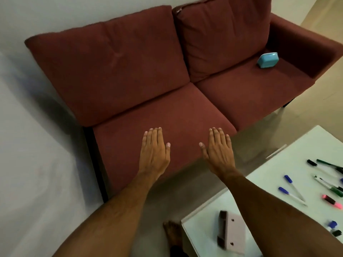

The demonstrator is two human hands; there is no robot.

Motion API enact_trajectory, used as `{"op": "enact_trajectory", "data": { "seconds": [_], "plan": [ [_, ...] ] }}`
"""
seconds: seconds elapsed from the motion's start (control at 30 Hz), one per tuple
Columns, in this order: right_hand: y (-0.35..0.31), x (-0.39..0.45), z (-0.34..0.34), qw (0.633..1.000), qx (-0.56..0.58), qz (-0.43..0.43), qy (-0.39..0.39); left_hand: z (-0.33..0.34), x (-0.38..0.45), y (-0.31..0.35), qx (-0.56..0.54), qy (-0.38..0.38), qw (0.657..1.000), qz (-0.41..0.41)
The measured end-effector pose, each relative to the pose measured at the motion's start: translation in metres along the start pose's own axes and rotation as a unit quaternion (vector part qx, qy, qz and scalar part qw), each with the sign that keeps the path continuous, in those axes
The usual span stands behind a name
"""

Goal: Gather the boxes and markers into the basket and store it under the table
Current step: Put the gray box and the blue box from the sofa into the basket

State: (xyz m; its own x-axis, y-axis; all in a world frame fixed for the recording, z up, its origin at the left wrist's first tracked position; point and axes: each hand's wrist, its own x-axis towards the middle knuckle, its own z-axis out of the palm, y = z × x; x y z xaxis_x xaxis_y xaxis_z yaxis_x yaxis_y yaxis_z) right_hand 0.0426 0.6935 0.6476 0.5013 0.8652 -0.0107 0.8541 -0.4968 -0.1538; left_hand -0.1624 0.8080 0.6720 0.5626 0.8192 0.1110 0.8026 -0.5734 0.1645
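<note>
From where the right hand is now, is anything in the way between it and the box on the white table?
Nothing visible blocks it. The right hand hovers open above the sofa, and the box lies uncovered on the table, below the right forearm.

Both hands are hovering flat, side by side, the left hand (155, 151) left of the right hand (218, 151). Beyond the fingers (156, 132) a sofa (167, 101) is standing against the wall. Right of and nearer than the fingers, a bench (278, 173) is carrying a box (233, 232) and, further right, scattered markers (295, 190). Far beyond the fingers, rightward, a pouch (267, 60) is lying on the sofa seat.
</note>
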Motion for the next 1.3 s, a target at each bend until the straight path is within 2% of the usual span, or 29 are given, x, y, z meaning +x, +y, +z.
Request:
{"op": "enact_trajectory", "data": {
  "seconds": [0.27, 0.57, 0.8, 1.03, 1.3],
  "plan": [
    [0.001, 0.122, -0.013, 0.998, -0.01, 0.058, 0.01, -0.005, 0.151, -0.002, -0.019, 0.013, 0.999, 0.039],
    [0.014, 0.229, -0.02, 0.991, 0.003, 0.129, 0.022, 0.025, 0.293, 0.006, -0.038, -0.009, 0.995, 0.091],
    [0.036, 0.28, -0.033, 0.986, 0.013, 0.162, 0.038, 0.036, 0.362, 0.041, -0.062, -0.014, 0.991, 0.119],
    [0.095, 0.348, -0.036, 0.984, 0.0, 0.175, 0.029, 0.063, 0.436, 0.103, -0.077, -0.012, 0.987, 0.138],
    [0.212, 0.45, -0.008, 0.987, 0.023, 0.158, 0.014, 0.134, 0.528, 0.208, -0.075, -0.025, 0.99, 0.119]
  ]
}}
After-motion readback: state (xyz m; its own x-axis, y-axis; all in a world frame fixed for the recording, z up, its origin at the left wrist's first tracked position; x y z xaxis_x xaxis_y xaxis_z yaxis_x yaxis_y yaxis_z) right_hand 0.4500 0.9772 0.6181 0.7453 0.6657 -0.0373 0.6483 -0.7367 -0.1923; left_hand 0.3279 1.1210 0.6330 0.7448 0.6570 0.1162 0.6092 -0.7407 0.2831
